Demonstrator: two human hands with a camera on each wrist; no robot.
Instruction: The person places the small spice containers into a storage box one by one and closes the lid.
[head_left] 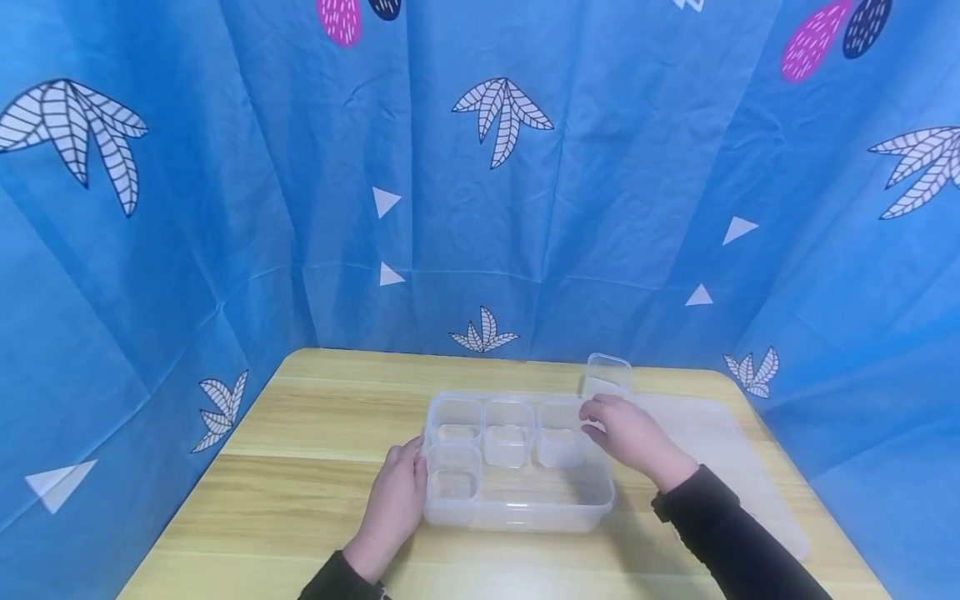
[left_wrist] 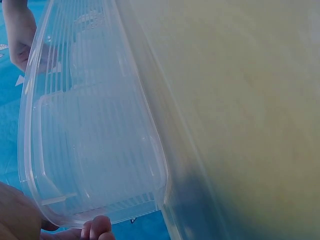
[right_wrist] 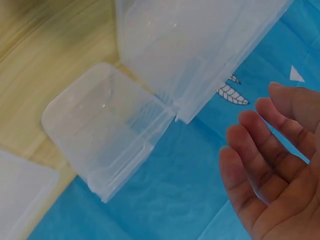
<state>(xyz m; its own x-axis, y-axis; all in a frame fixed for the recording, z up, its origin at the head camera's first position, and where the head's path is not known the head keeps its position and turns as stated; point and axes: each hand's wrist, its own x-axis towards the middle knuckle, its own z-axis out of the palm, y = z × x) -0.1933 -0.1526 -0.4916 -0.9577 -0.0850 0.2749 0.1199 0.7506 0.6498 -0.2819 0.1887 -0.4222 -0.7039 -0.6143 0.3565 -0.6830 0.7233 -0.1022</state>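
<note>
Now left hand [head_left: 396, 498] steadies clear tray [head_left: 525, 508], fingers straight; right hand [head_left: 633, 437] relaxed over rim, holding nothing.

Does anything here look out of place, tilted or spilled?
One small clear cup stands alone on the table, behind the far right corner of the big clear box, while four others sit inside it. Nothing looks spilled or broken. The left hand rests against the box's left end; the right hand is over its far right corner.

Head view: bright, even, diffuse light; only faint soft shadows on the table [head_left: 300, 492]. Wide-angle bending at the edges. Left wrist view: tray [left_wrist: 95, 125] sharp, tabletop blurred. Right wrist view: slightly soft, the near hand [right_wrist: 280, 170] mildly out of focus.
</note>
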